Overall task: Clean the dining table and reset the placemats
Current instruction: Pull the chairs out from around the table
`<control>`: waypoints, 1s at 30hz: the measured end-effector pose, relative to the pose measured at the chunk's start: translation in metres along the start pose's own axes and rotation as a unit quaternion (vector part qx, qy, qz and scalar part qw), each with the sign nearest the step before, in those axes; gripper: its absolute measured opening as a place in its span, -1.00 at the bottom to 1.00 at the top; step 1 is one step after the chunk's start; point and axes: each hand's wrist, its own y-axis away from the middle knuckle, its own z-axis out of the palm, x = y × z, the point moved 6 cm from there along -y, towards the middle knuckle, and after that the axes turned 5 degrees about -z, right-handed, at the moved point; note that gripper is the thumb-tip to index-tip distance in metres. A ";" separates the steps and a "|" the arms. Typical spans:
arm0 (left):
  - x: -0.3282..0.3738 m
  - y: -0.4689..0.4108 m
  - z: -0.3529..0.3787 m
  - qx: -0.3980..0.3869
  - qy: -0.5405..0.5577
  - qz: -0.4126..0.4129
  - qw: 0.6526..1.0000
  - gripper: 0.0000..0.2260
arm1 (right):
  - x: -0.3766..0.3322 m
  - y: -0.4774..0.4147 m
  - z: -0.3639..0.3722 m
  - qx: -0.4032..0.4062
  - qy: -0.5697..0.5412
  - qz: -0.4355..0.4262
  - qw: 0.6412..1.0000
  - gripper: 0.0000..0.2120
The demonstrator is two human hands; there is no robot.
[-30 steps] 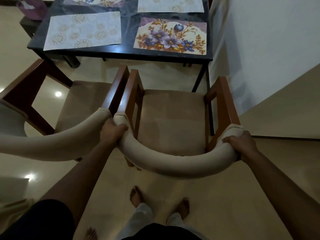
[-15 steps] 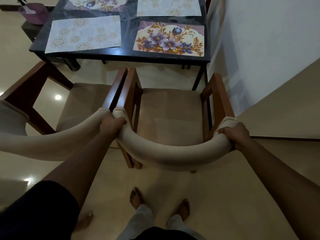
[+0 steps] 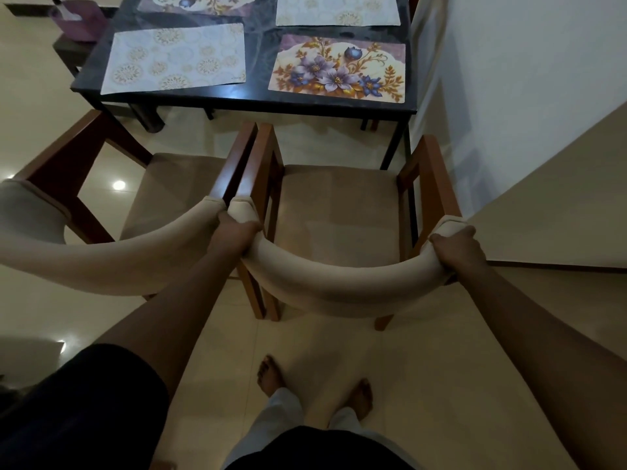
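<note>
Well, second chair (image 3: 176,198) (touching, seemingly) flanks the gripped chair (image 3: 339,212).

- The right-hand chair (image 3: 339,212), gripped at both ends of its padded back by the left hand (image 3: 237,232) and right hand (image 3: 454,245), has moved toward the dining table's (image 3: 244,103) near edge.
- Its front now lies close to that edge, possibly just under it; the angle leaves this unclear.

Black worktop (image 3: 258,100); cream mat (image 3: 174,59) with gold medallions; floral mat (image 3: 337,71) purple-blue; chair (image 3: 339,212) brown wood, beige padding.
</note>
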 end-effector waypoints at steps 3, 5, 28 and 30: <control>-0.001 0.022 0.008 0.016 0.007 0.021 1.000 -0.09 | -0.005 0.010 0.011 -0.007 0.090 -0.084 0.992 -0.10; -0.002 0.033 0.013 0.021 -0.008 0.046 0.999 -0.08 | -0.010 0.023 0.018 -0.005 0.168 -0.133 0.977 -0.14; -0.056 0.093 -0.134 -0.052 0.040 0.280 0.958 -0.70 | -0.165 0.235 0.190 -0.125 0.103 -0.397 0.904 -0.50; -0.060 0.079 -0.173 -0.022 0.030 0.284 0.958 -0.70 | -0.189 0.254 0.205 -0.127 0.062 -0.415 0.899 -0.52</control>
